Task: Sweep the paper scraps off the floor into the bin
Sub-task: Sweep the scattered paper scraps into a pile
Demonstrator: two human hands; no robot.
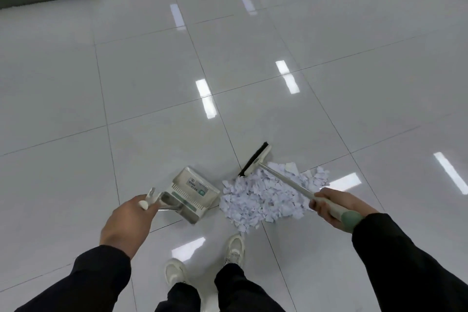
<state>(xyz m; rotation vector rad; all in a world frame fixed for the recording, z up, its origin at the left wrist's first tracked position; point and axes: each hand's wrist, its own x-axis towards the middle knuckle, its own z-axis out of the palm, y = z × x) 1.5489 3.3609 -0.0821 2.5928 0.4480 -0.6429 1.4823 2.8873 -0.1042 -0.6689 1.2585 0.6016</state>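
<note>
Glossy tiled floor (141, 78), crumpled paper scraps (266, 197), boxy dustpan (193, 191), slim broom (255, 161)

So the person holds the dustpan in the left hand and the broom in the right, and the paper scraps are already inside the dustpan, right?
Not quite. The head view shows the paper scraps still piled on the floor, beside the dustpan, not inside it. The rest holds: the left hand grips the dustpan and the right hand grips the broom.

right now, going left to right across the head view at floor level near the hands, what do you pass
left hand gripping the dustpan handle → dustpan → pile of paper scraps → right hand gripping the broom handle. The broom head sits at the pile's far edge, so it is left out of the order.
</note>
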